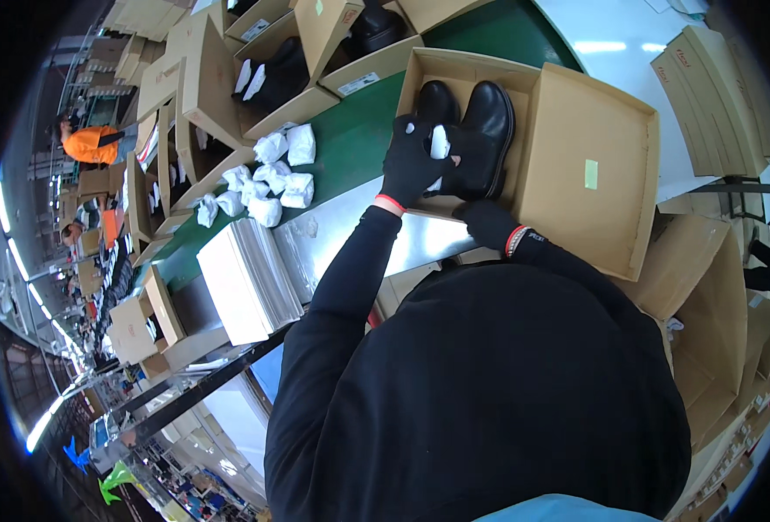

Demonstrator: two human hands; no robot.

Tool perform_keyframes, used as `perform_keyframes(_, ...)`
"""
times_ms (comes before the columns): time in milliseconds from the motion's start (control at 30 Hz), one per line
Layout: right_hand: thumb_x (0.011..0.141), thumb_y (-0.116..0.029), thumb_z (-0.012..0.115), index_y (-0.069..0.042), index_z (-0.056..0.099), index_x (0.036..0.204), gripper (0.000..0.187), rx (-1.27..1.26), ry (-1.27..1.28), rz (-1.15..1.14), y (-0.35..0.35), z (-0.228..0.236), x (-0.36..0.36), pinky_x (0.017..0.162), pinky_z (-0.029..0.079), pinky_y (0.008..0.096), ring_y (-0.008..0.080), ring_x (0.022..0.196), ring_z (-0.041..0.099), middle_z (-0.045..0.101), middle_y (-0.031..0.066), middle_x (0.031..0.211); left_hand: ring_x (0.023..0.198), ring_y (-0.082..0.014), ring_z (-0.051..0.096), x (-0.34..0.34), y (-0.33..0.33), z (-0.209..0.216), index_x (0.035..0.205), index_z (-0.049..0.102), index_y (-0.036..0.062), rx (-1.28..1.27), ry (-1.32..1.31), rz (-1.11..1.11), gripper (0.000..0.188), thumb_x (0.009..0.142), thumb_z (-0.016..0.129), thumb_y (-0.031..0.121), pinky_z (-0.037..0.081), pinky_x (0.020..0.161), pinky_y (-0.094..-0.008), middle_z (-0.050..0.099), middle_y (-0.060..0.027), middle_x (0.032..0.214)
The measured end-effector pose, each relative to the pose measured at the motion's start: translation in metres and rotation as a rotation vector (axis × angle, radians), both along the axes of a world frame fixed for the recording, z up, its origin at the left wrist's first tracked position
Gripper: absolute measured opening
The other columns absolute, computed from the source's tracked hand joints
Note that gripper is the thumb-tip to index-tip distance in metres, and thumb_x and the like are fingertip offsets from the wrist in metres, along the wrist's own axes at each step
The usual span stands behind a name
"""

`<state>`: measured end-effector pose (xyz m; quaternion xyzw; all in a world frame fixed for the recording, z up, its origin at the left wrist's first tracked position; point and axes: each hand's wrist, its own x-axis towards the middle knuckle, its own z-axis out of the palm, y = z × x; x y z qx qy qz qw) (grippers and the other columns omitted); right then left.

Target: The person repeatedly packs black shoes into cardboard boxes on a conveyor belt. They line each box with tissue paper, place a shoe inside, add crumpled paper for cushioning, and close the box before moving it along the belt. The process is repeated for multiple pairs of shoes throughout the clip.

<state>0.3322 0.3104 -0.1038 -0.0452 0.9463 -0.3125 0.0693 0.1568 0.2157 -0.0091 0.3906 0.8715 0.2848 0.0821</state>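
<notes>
A brown cardboard shoe box (413,70) lies opened in front of me, its lid (611,139) spread to the right with a pale green sticker on it. Inside are two black ankle boots, the right boot (487,113) in plain sight and the left boot (438,100) partly covered by my hand. My left hand (413,161), in a black glove, bends over the left boot, its fingers closed about a wad of white paper (440,142). At the box's near wall, my gloved right hand (489,228) is curled; what lies in its fingers is hidden.
Several crumpled white paper wads (267,178) lie on the green conveyor belt (350,130). Nearer stands a stack of white sheets (245,283). More boxes with black boots (276,78) line the far side. Cartons (707,104) stand right; a person in orange (93,145) is far left.
</notes>
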Motion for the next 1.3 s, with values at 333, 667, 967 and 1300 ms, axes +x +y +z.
perform_keyframes(333,0.072,-0.03,0.069,-0.004,0.064,0.116,0.052,0.035,-0.239,0.212,0.081,0.069,-0.048,0.096,0.043,0.0436,0.0356,0.109,0.055,0.062,0.0199,0.112,0.106,-0.0302,0.052,-0.017,-0.165,0.173,0.11,0.059,-0.0011,0.349,0.098,0.312,0.061,0.066,0.083,0.033,0.042,0.089,-0.0375,0.05,-0.016,0.117)
perform_keyframes(667,0.072,-0.025,0.073,-0.001,0.064,0.114,0.049,0.025,-0.395,0.255,0.083,0.128,-0.086,0.091,0.045,0.0393,0.0343,0.106,0.056,0.061,0.0219,0.109,0.11,-0.0323,0.053,0.029,-0.316,0.059,0.11,0.059,0.0016,-0.049,0.186,0.662,0.059,0.065,0.084,0.03,0.044,0.091,-0.0414,0.05,-0.0158,0.121)
perform_keyframes(967,0.073,-0.021,0.078,0.003,0.066,0.099,0.037,-0.102,-0.46,0.188,0.074,0.194,-0.105,0.075,0.048,0.0317,0.0181,0.081,0.063,0.067,0.0121,0.088,0.076,-0.0319,0.062,0.074,-0.168,0.006,0.148,0.028,0.0057,0.182,0.013,0.162,0.085,0.071,0.064,0.002,0.048,0.065,-0.0419,0.062,-0.0125,0.091)
perform_keyframes(1300,0.073,-0.028,0.081,0.002,0.062,0.111,0.052,-0.083,-0.426,0.105,0.088,0.217,-0.113,0.083,0.047,0.0321,0.0196,0.096,0.059,0.061,0.0124,0.103,0.063,-0.0315,0.06,0.066,-0.104,-0.02,0.15,0.026,0.0176,0.291,-0.063,-0.302,0.072,0.085,0.056,0.007,0.047,0.056,-0.0404,0.059,-0.0149,0.078)
